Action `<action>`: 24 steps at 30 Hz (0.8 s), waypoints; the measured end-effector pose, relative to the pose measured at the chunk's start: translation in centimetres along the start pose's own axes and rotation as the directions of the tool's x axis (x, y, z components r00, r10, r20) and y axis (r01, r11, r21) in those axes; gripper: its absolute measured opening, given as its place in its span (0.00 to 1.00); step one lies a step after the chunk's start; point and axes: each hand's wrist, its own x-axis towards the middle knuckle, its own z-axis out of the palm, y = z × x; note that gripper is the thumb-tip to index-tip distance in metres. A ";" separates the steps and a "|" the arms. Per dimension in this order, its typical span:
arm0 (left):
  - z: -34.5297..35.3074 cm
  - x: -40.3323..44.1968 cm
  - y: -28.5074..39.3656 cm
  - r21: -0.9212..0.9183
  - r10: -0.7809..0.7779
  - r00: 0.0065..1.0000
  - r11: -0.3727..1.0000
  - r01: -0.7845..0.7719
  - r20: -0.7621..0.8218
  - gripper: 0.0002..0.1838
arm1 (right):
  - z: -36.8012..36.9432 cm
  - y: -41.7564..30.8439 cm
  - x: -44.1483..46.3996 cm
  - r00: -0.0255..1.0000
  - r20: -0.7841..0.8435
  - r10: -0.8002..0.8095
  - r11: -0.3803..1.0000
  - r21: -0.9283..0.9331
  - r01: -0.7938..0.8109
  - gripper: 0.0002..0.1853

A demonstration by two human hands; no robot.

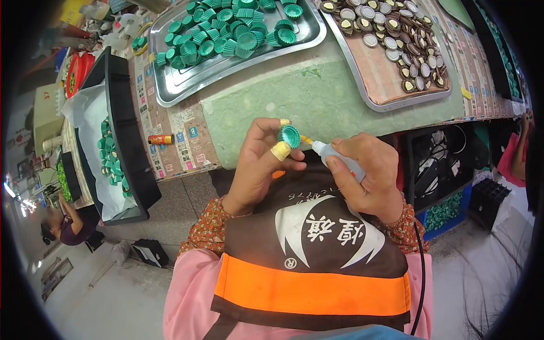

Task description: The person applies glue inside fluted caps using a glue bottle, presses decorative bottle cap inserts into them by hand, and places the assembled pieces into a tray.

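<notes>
A small green fluted cup point(290, 136) is pinched between the thumb and fingers of my left hand point(255, 164), its hollow side turned to the right. Yellow covers wrap the thumb tip and one fingertip of that hand. My right hand point(369, 170) is closed around a small, pale squeeze bottle point(338, 160). The bottle's yellowish nozzle points left, at the cup's opening; whether it touches the cup I cannot tell. Both hands are held in front of the brown apron, at the near edge of the green table surface point(272, 116).
A metal tray point(212, 78) full of green fluted cups stands at the back. Right of it, a second tray point(368, 103) holds round brown-and-white pieces. A black bin point(122, 127) with green pieces and a red-orange battery point(161, 139) are at left. Another person point(73, 226) is at far left.
</notes>
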 end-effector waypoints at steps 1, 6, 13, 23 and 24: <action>-0.1 0.0 -0.2 0.016 0.034 0.999 0.999 -0.034 -0.013 0.23 | 0.2 0.4 -0.2 1.000 -0.015 0.010 1.000 0.026 -0.010 0.12; -0.1 0.2 0.2 0.126 0.174 0.984 0.978 -0.169 -0.034 0.26 | -0.3 0.1 -0.3 0.932 0.056 0.358 0.898 0.255 -0.360 0.17; -0.6 0.5 0.1 0.277 0.330 0.943 0.910 -0.309 -0.031 0.26 | 0.0 2.2 0.1 0.792 0.170 0.586 0.548 0.637 -0.542 0.24; -1.1 0.5 -0.2 0.358 0.415 0.909 0.855 -0.375 -0.039 0.30 | 2.5 4.1 3.2 0.939 -0.033 0.342 0.852 0.431 -0.295 0.21; -1.1 0.4 -0.2 0.361 0.412 0.910 0.856 -0.370 -0.047 0.30 | 2.7 4.2 3.6 0.945 -0.065 0.320 0.887 0.370 -0.275 0.21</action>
